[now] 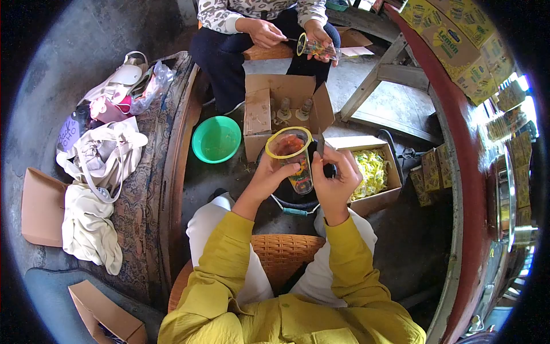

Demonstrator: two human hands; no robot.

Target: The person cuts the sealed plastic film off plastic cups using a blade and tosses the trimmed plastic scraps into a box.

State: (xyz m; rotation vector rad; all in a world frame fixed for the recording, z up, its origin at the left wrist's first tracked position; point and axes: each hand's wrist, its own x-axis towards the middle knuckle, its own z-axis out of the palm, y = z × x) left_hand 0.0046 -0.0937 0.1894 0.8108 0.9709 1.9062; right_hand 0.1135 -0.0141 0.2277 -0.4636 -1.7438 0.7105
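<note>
My left hand (271,176) is wrapped round a clear plastic jar (300,179) with a yellow rim, tilted so its mouth points up and away from me. Reddish-orange pieces show inside it, and there is coloured print on its wall. Close beside the jar, my right hand (337,176) is closed in a pinch on a thin, dark, blade-like strip (320,143) that points upward. Its exact kind I cannot make out. Under both hands stands a dark bucket (295,202) with a blue-green handle grip, partly hidden by the jar and my hands.
Ahead, an open cardboard box (258,112) holds glass-like pieces. A green basin (216,140) sits left of it, and a box of yellow-green strips (369,175) right. Across from me another person (266,34) holds a similar jar. Bags (103,155) lie on the left bench.
</note>
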